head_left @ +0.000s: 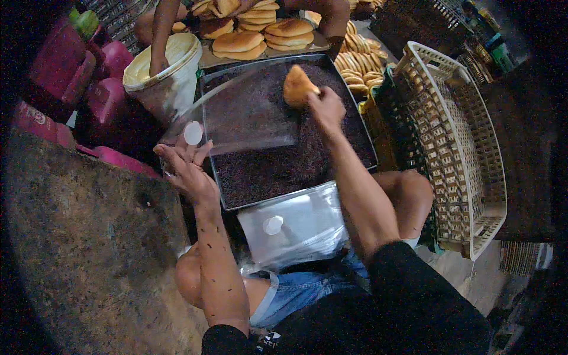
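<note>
A clear plastic bag [254, 127] with a white round label spreads over the left part of a metal tray. My left hand [192, 174] holds its near left edge, fingers partly spread around it. Between the fingers of my right hand [327, 109] is a golden bread bun [297, 87], slightly blurred and raised above the tray's far right part. Dark brown sprinkles fill the square tray [296, 189] in front of me. Closer in, a stack of clear plastic bags [307, 222], the top one with a white label, lies over my lap.
Another person's hand [158, 64] reaches into a white bucket [186, 77] of pale cream. Buns [238, 44] are piled beyond the tray, with more buns [361, 53] at far right. A beige plastic crate [458, 148] stands right; pink containers [106, 109] and a worn brown surface [89, 236] are left.
</note>
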Demonstrator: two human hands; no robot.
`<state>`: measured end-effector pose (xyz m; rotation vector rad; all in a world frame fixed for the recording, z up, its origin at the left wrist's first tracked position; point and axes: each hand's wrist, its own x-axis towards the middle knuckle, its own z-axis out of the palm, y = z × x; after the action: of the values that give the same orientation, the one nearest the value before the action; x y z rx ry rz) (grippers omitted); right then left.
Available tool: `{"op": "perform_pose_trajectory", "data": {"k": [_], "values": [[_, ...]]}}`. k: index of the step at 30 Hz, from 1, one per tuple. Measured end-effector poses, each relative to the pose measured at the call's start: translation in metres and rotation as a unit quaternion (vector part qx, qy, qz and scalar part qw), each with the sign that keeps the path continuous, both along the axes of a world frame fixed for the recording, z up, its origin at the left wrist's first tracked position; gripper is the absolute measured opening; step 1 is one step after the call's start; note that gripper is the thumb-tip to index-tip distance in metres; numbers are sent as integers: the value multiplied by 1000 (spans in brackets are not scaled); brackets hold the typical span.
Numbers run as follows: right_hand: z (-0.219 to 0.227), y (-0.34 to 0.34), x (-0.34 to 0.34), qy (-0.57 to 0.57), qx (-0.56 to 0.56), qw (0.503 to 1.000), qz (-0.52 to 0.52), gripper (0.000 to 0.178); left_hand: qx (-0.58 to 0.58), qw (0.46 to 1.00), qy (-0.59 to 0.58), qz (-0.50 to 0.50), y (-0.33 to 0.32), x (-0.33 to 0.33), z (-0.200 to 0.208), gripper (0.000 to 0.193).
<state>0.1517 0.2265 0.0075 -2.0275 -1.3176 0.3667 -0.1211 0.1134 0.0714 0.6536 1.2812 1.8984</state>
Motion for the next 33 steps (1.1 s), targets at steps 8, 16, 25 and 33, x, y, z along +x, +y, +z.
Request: {"op": "perform_pose_trajectory", "data": {"k": [8,16,25,33], "values": [[-15,-142,81,-163,-54,965,199,30,16,999,14,-25,6,26,-24,73],[115,-184,140,435,33,891,122,42,-8,979,171,-109,8,40,-29,72],[118,-170,110,421,28,886,191,48,79,928,-8,-365,-32,135,1,77],[121,-191,14,-37,311,904,291,31,48,893,-298,-334,-42,111,1,66]]}}
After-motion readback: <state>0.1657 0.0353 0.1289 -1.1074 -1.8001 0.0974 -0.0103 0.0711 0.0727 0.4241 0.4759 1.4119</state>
